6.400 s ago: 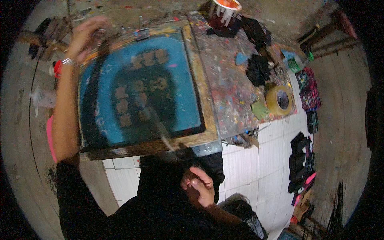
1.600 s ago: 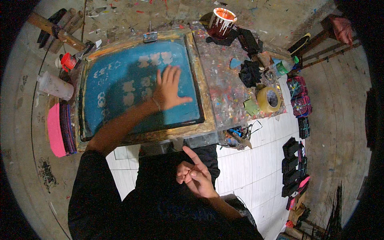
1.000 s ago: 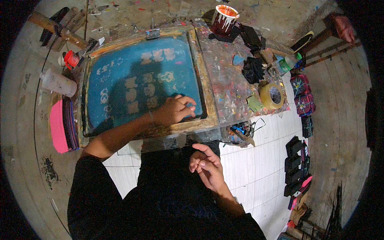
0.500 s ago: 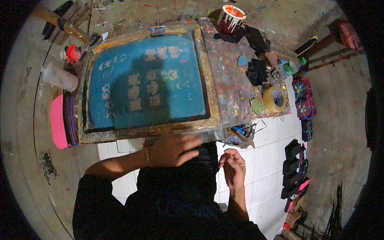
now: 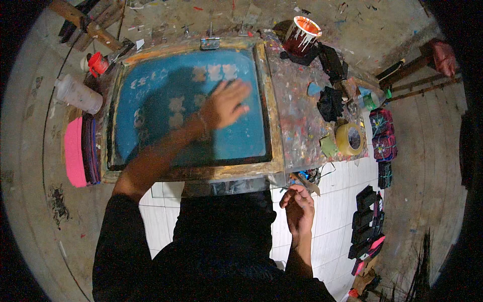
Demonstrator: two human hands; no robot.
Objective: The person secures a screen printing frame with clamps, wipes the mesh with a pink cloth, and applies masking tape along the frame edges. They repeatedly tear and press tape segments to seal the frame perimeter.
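Note:
A wooden-framed printing screen (image 5: 276, 126) lies on the paint-spattered table, its blue mesh (image 5: 231, 146) carrying several pale animal-shaped motifs. Over the upper right part of the mesh is my left hand (image 5: 226, 104), palm down, fingers stretched out and a little blurred; nothing shows in it. Whether it touches the mesh, I cannot tell. My right hand (image 5: 300, 214) hovers off the table's near edge, fingers curled in toward the thumb; anything between them is too small to make out. A metal hinge clamp (image 5: 210, 44) sits at the screen's far edge.
Right of the screen are a paint-streaked can (image 5: 300, 43), a crumpled black cloth (image 5: 330, 103) and a tape roll (image 5: 348, 139). A cloudy plastic container (image 5: 79, 94), a red cup (image 5: 98, 64) and a stack of pink and dark sheets (image 5: 75, 151) are at left. Black stacks (image 5: 363, 219) lie on the floor.
My left hand has moved from the screen's near edge forward and up over the mesh. My right hand stays near the same spot, slightly turned. The view has shifted a little.

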